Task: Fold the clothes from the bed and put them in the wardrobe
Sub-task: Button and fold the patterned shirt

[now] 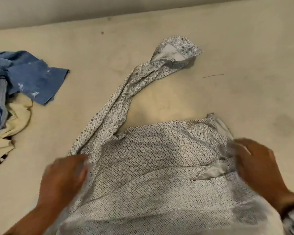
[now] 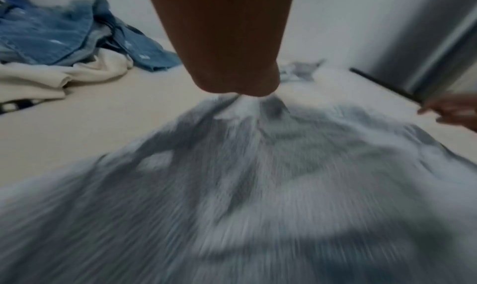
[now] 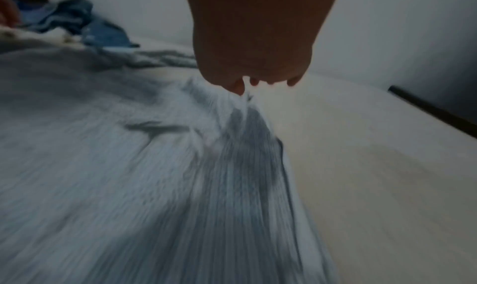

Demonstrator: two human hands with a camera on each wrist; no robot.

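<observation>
We pinch the patterned shirt [image 1: 159, 167] at the bed's [image 1: 227, 48] near edge, left hand [image 1: 64, 177] and right hand [image 1: 258, 167] apparently gripping its shoulders; unfolded, with a blue shirt [image 1: 24, 77] heaped at the left edge.

The head picture is bright with soft, warm light. The far sleeve of the patterned shirt [image 1: 143, 92] looks sharp, but both hands are smeared by blur: the left hand [image 1: 64, 177] and the right hand [image 1: 256, 165]. A soft grey shadow lies on the shirt between them. The bed [image 1: 227, 56] edge bends near the top. Both wrist pictures are dim, bluish and grainy. There the cloth is streaked with blur, and the corners go dark.
</observation>
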